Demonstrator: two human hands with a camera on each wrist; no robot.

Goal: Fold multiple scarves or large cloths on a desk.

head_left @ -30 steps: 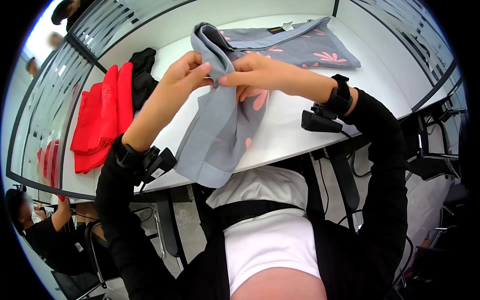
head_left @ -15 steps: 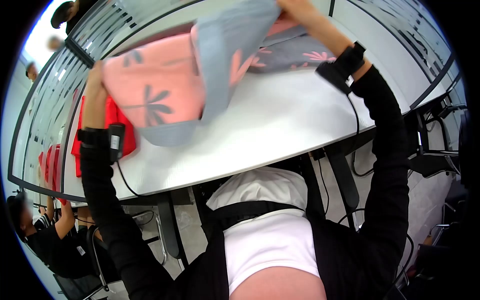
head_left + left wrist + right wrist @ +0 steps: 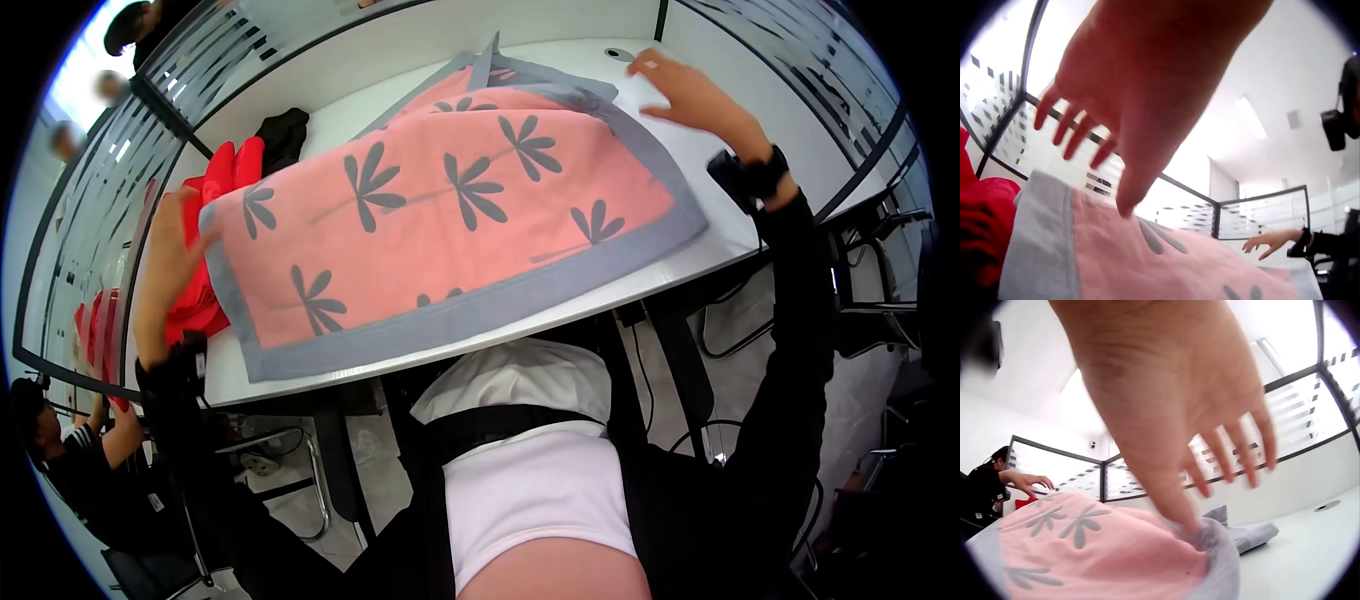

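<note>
– Left end first. What is recorded there?
– A seated person in black (image 3: 75, 455), beyond the glazed partition (image 3: 78, 225). On the near side, red fabric (image 3: 195, 318) lies folded on the white table (image 3: 735, 235), at the cloth's left edge, with black fabric (image 3: 283, 138) just behind it.
– Condition of the left hand (image 3: 178, 255)?
– Open, fingers spread and gripping nothing. It is raised by the left border; contact with the fabric cannot be confirmed.
– Position of the leaf-print cloth (image 3: 430, 235)?
– Centre of the table, spread between the two hands, pink face up with grey leaf motifs. The grey border (image 3: 480, 325) runs along the left, near and right sides, the near side following the table's front edge. The far part is uneven: folds are noted, and one grey corner (image 3: 492, 55) stands up in a point.
– Condition of the right hand (image 3: 690, 95)?
– Open, fingers parted and slightly bent, nothing gripped. In the head view it is beyond the cloth's far right part. The right wrist view shows the thumb near the border; whether they touch cannot be told.
– Anything further at that end?
– A round cable hole (image 3: 619, 54) in the tabletop, near the fingertips, and a black wrist camera (image 3: 735, 182) strapped below the hand
</note>
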